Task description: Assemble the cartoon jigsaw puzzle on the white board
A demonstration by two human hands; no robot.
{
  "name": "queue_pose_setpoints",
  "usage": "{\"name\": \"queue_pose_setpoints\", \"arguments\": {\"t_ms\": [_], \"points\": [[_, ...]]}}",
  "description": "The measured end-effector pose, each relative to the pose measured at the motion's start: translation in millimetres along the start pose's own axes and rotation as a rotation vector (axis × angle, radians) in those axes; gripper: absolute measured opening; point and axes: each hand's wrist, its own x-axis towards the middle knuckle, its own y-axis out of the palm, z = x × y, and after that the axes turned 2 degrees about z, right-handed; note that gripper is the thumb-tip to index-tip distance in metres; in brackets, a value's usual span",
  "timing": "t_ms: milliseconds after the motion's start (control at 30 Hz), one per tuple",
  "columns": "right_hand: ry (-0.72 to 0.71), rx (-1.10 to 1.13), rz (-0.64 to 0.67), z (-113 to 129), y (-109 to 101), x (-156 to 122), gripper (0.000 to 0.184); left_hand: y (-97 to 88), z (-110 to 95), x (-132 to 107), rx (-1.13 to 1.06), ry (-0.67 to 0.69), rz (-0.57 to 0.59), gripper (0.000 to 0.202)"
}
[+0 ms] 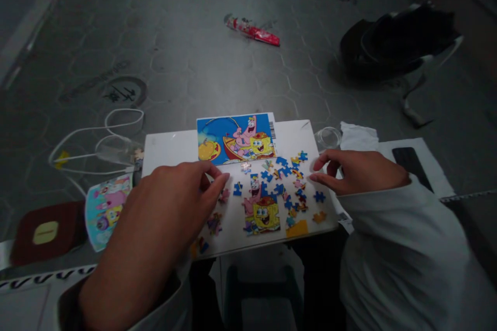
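My left hand hovers over the left side of a white board, thumb and index finger curved close together, with nothing visible between them. Just below its thumb are loose jigsaw pieces, partly hidden by the hand. At the board's right edge, my right hand has thumb and index tips apart and holds nothing. Between the hands lies a joined jigsaw section showing a yellow square cartoon character and a pink one. Several loose blue and mixed-colour pieces are scattered to its right. A printed reference picture lies along the board's far edge.
Left of the board are a white cable, a colourful cartoon-printed packet and a dark red box. A white tissue and a dark phone-like object lie right. Farther off are a red wrapper and a black bag-like object.
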Motion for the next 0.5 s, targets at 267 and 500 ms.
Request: {"name": "queue_pose_setpoints", "arguments": {"t_ms": [267, 500], "points": [[0.101, -0.026, 0.136, -2.9, -1.4, -0.5, 0.028, -3.1, -4.6, 1.6, 0.031, -0.006, 0.080, 0.039], [0.194, -0.056, 0.285, 8.7, 0.5, -2.7, 0.017, -1.5, -3.4, 1.5, 0.036, 0.009, 0.066, 0.038]]}}
